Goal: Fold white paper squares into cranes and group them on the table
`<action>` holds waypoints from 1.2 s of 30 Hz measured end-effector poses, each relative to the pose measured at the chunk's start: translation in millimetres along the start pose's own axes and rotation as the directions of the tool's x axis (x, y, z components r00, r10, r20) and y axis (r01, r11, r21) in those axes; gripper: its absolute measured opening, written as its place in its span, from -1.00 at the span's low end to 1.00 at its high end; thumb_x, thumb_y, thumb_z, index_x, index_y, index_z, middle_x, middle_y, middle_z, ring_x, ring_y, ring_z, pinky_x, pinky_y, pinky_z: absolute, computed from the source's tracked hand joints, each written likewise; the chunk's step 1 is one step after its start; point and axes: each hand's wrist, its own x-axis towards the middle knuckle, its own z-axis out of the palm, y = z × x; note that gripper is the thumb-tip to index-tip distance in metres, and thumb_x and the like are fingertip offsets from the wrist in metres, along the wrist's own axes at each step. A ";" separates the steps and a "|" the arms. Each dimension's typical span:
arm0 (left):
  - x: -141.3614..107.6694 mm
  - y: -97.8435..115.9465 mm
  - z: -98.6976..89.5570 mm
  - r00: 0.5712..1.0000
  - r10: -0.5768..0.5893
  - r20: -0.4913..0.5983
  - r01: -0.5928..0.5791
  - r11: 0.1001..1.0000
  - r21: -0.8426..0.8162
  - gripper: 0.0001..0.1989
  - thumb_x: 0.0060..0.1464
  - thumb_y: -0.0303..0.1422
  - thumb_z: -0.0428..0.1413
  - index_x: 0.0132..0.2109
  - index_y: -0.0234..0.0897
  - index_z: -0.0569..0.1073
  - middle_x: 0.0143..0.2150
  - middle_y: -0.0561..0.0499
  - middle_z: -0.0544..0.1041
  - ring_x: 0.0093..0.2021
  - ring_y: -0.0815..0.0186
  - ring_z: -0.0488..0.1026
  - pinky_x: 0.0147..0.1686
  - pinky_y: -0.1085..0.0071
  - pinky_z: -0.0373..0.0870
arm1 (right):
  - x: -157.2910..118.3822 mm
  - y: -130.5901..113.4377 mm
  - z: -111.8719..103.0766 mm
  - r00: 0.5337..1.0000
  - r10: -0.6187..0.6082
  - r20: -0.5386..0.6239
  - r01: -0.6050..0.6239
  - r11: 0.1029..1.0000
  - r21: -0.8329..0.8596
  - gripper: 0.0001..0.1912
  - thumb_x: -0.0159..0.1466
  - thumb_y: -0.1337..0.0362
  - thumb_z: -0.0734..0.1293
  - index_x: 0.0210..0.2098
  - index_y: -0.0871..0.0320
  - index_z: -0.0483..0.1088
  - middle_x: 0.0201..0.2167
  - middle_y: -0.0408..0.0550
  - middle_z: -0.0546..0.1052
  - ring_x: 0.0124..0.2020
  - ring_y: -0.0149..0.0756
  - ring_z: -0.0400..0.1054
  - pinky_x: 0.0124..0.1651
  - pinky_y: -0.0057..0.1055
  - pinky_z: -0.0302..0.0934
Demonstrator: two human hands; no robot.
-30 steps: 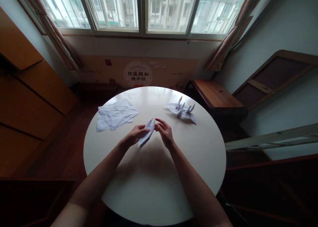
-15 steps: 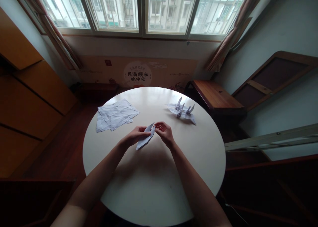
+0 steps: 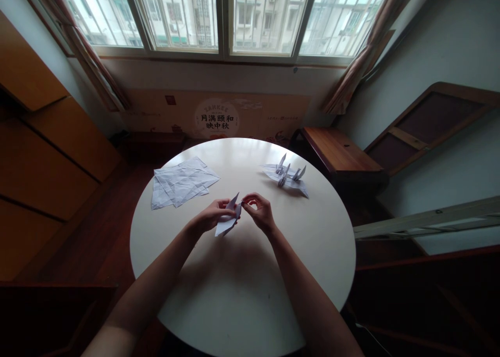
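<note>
Fingers (image 3: 225, 204) of the left hand (image 3: 213, 215) grip a folded paper (image 3: 224, 226), thumb on top, held near the middle of the tabletop (image 3: 234, 315). From where I stand, the right hand (image 3: 261, 212) pinches its far right tip between thumb and forefinger (those two curl into a neat little ring). Creased sheets (image 3: 185, 181) lie overlapped at far left; finished-looking paper birds (image 3: 283, 180) sit clustered at far right.

The bare left arm (image 3: 156, 275) and the bare right arm (image 3: 302, 279) are stretched forward and slanted inward. The bare left hand (image 3: 212, 214) is bent, its thumb laid on top. In the bare right hand (image 3: 261, 211), thumb and fingertip are pinched together (a little ring is made).
</note>
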 end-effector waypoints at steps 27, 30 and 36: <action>3.0 3.6 9.0 0.929 0.205 -0.308 -0.182 0.978 0.102 -0.59 -0.31 -0.17 0.41 -0.35 -0.43 0.61 -0.48 -0.06 0.53 -0.49 0.37 0.39 -0.50 0.48 0.25 | -8.1 -1.3 17.0 0.993 -0.099 -0.071 0.102 0.993 0.052 -0.88 0.19 0.20 0.41 -0.29 0.04 0.58 -0.36 -0.05 0.50 -0.30 -0.28 0.38 -0.24 -0.31 0.29; 2.0 4.1 10.3 0.922 0.217 -0.320 -0.193 0.976 0.105 -0.60 -0.32 -0.17 0.41 -0.38 -0.42 0.60 -0.50 -0.05 0.52 -0.51 0.38 0.37 -0.53 0.49 0.21 | -8.1 -3.0 19.0 0.998 -0.012 -0.060 0.022 0.987 0.160 -0.83 0.16 0.14 0.43 -0.31 0.06 0.58 -0.35 -0.03 0.53 -0.29 -0.27 0.41 -0.22 -0.30 0.32; -1.2 7.8 13.3 0.913 0.216 -0.346 -0.191 0.976 0.103 -0.65 -0.30 -0.20 0.40 -0.45 -0.41 0.56 -0.56 0.02 0.46 -0.58 0.45 0.30 -0.57 0.50 0.12 | -6.6 -5.4 24.7 0.976 0.206 -0.067 -0.172 0.923 0.344 -0.75 0.01 0.09 0.51 -0.39 0.11 0.56 -0.38 -0.06 0.59 -0.28 -0.22 0.46 -0.13 -0.23 0.36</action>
